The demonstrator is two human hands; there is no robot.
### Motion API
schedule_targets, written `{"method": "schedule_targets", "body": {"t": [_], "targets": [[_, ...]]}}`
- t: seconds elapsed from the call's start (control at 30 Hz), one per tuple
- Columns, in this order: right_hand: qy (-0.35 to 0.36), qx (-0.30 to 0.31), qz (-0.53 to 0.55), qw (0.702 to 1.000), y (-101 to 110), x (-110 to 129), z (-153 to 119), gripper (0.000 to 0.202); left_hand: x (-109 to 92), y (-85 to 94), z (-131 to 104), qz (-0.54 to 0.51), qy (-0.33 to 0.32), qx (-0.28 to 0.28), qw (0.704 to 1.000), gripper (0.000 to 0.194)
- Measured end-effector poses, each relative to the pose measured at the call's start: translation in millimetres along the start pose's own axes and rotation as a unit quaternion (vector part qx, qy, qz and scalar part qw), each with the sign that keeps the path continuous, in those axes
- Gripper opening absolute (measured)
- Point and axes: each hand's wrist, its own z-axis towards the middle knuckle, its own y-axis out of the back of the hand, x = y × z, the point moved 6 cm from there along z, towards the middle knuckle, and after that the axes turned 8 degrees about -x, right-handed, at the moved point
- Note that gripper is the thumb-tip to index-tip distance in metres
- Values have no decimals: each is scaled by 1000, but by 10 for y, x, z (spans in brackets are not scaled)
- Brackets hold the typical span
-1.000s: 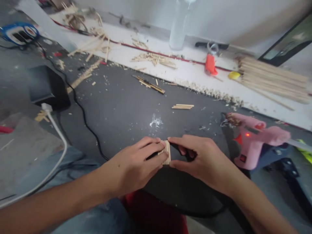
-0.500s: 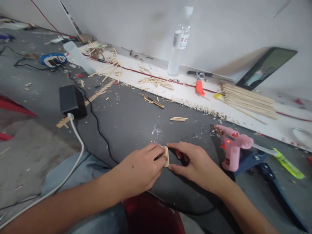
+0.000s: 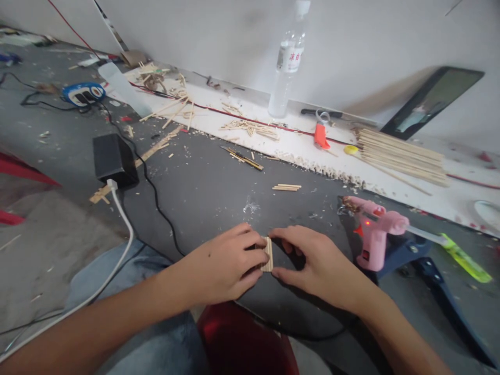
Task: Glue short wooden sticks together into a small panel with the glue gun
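A small panel of short wooden sticks (image 3: 269, 256), laid side by side, is at the table's front edge between my hands. My left hand (image 3: 230, 263) presses its fingers on the panel from the left and covers much of it. With thumb and forefinger at the top and bottom corners of its right side, my right hand (image 3: 314, 260) grips the panel. Beyond my hands lie a few loose short sticks (image 3: 286, 187). A pink glue gun (image 3: 375, 232) with its red light on stands to the right of my right hand.
A craft knife (image 3: 244, 158), scattered stick offcuts (image 3: 252, 128) and a bundle of long sticks (image 3: 402, 156) lie farther back. By the wall stands a water bottle (image 3: 287, 73). At left are a black power box (image 3: 114, 160) with cables and a blue device (image 3: 83, 94).
My left fingers have spread and shifted slightly on the panel, so more of the sticks shows. My right hand keeps its grip at the corners. The view has tilted a little.
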Motion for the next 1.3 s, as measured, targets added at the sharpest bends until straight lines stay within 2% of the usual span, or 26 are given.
{"method": "schedule_targets", "body": {"t": [0.1,0.17,0.23,0.27,0.4,0.47,0.57,0.67,0.77,0.87,1.0,1.1,1.17,1.23,1.3], "targets": [[0,23,9,1000,-7,-5,-35,42,-24,5,-17,-8,2,-4,1000,10],[-7,32,24,999,6,-33,-61,47,-29,12,-40,-17,15,-9,1000,11],[-15,38,47,998,28,-62,-82,51,-18,9,-71,-33,40,-13,999,22],[-19,38,61,997,43,-73,-85,48,-13,3,-88,-42,53,-13,998,28],[-20,19,105,994,92,-84,-43,11,-35,11,-125,-70,65,-17,995,39],[-22,-5,110,994,111,-89,-8,14,-52,81,-112,-93,62,-41,993,41],[-46,-70,113,990,172,-106,13,29,-49,270,-67,-164,72,-116,977,47],[-70,-127,117,982,256,-70,-41,49,-19,409,-20,-290,85,-191,934,46],[-75,-146,127,978,323,38,-188,58,-23,425,47,-377,71,-217,898,39],[-83,-173,144,971,383,112,-441,61,-91,454,166,-368,32,-238,898,45],[-95,-236,195,947,452,83,-827,69,-357,592,435,-236,-70,-287,926,48],[-94,-299,253,915,553,61,-1018,67,-631,616,659,-184,-164,-288,925,39],[-87,-321,285,899,638,97,-1087,62,-811,602,734,-154,-242,-287,914,30],[-78,-310,300,899,698,164,-1130,59,-942,572,731,-111,-312,-283,900,19],[-79,-296,288,907,722,216,-1182,47,-1005,527,682,-64,-354,-265,894,7]]}}
